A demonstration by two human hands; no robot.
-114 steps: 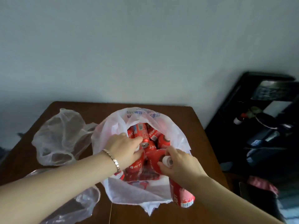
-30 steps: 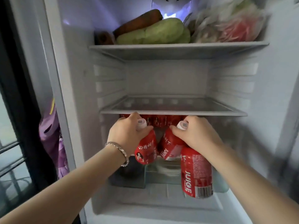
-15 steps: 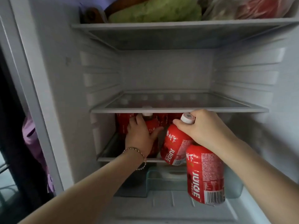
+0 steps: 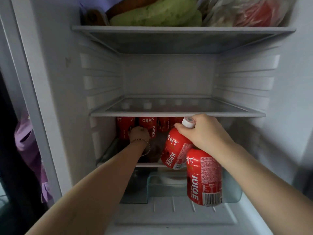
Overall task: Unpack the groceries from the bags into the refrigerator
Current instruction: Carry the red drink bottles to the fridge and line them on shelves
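The open refrigerator has a low shelf (image 4: 108, 150) where a row of red juice bottles (image 4: 163, 123) with white caps stands at the back. My left hand (image 4: 139, 133) reaches deep onto that shelf, closed around the lower part of one juice bottle (image 4: 148, 125) at the back left. My right hand (image 4: 203, 133) hangs in front of the shelf and grips two more red juice bottles by their necks. One of them (image 4: 176, 150) tilts left with its white cap showing above my fingers. The other (image 4: 204, 177) hangs straight down below my wrist.
A bare glass shelf (image 4: 169, 114) lies just above the bottles. The top shelf (image 4: 169, 28) holds green vegetables (image 4: 157, 16) and a bagged red item (image 4: 250, 12). A clear crisper drawer (image 4: 169, 184) sits below. A purple cloth (image 4: 28, 141) hangs at the left.
My left hand has pushed its bottle from the shelf's front to the back row. My right hand stays at the shelf front with its two bottles. The view has moved closer.
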